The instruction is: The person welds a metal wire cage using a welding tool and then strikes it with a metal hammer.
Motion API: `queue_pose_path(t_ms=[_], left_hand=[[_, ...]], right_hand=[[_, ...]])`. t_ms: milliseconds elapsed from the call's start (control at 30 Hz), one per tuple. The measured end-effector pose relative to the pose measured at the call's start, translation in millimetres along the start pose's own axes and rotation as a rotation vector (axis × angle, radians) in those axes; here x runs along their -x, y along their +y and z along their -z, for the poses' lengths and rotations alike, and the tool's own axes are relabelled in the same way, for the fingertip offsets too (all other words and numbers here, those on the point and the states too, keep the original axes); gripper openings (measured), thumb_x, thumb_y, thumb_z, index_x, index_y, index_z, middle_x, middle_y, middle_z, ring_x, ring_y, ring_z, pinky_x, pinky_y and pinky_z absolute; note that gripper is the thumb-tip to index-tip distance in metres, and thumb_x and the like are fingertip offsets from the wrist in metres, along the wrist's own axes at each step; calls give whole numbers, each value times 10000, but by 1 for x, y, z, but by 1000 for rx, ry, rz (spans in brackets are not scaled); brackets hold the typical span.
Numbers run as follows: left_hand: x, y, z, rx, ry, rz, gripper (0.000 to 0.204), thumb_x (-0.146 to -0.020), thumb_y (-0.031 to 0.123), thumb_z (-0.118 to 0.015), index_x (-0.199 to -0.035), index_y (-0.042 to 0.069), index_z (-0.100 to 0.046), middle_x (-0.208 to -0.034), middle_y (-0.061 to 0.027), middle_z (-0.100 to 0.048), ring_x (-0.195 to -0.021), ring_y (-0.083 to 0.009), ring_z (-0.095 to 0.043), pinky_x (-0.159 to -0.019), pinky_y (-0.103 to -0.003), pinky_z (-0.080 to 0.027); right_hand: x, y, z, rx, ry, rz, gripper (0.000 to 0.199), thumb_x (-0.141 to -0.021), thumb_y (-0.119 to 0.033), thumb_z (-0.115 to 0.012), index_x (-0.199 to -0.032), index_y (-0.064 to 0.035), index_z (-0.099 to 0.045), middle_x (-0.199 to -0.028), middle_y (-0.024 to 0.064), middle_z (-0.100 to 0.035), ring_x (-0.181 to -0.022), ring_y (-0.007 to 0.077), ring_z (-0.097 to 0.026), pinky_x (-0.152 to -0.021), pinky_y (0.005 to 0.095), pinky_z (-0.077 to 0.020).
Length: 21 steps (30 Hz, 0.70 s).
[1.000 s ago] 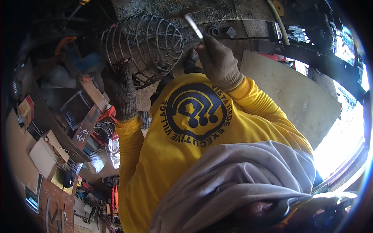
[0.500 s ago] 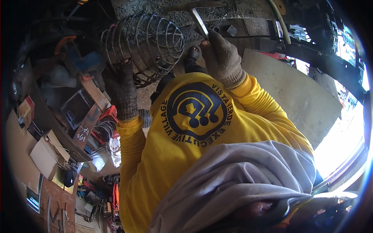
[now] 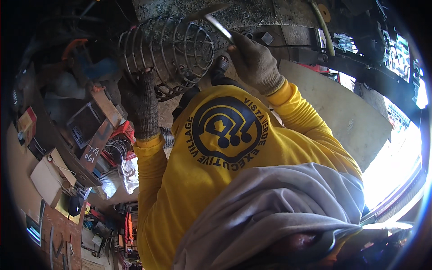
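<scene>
A rounded cage of bent metal rods (image 3: 163, 54) lies ahead of me, its rods curving in rings toward a closed right end. My left hand (image 3: 140, 103), in a dark knit glove, is closed on the near left edge of the cage; part of its grip is in shadow. In a brown glove, my right hand (image 3: 254, 65) grips a chipping hammer (image 3: 218, 26) by its metal handle. The hammer's long, pointed head is above the cage's far right part. From this view I cannot tell whether the head touches the rods.
A worn metal surface (image 3: 252, 13) strewn with dark flakes lies beyond the cage. To the right leans a large pale sheet (image 3: 333, 110). Boxes, a red crate (image 3: 128, 130) with coiled wire and a cardboard box (image 3: 47, 175) crowd the left. My sandalled foot (image 3: 220, 64) is near the cage.
My right hand has shifted slightly left, swinging the hammer's head left over the cage and tilting it. The left hand keeps its grip, and the cage has barely moved.
</scene>
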<state>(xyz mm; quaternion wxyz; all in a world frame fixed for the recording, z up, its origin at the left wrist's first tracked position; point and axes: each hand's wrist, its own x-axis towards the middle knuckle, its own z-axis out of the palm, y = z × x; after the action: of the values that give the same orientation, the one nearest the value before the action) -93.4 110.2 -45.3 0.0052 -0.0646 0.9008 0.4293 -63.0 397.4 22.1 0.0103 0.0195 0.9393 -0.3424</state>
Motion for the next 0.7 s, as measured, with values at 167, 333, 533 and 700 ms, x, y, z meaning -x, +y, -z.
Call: queue_pose_path(t_ms=[167, 333, 533, 700], left_hand=[[-1, -2, 0, 199, -10, -61, 485, -888, 327, -751, -1104, -44, -526, -1011, -158, -577, -923, -241, -591, -848, -350, -468], [-4, -4, 0, 152, -9, -72, 453, -904, 305, -733, -1100, -47, -524, -990, -148, -556, -905, -232, -575, -824, -353, -461], [-2, -10, -2, 117, 4, -108, 526, -930, 412, -676, -1113, -56, -521, -987, -170, -539, -893, -284, -581, -792, -371, -465], [1, -12, -3, -31, 22, -126, 535, -923, 432, -675, -1101, -50, -527, -978, -173, -550, -889, -312, -597, -788, -379, -475]], right_hand=[[7, -1, -1, -43, 202, 99, 344, -944, -174, -621, -1249, -17, -595, -851, 180, -677, -771, 337, -697, -680, 384, -547], [8, 9, -24, 14, 234, 115, 406, -946, -256, -608, -1303, -68, -562, -869, 161, -699, -740, 351, -702, -661, 420, -563], [8, -6, -13, -195, 200, -9, 339, -944, -153, -627, -1245, 0, -593, -847, 180, -690, -788, 310, -715, -687, 374, -546], [8, -2, -19, -118, 116, -9, 342, -955, -152, -623, -1242, 30, -585, -825, 161, -682, -751, 241, -702, -666, 341, -533]])
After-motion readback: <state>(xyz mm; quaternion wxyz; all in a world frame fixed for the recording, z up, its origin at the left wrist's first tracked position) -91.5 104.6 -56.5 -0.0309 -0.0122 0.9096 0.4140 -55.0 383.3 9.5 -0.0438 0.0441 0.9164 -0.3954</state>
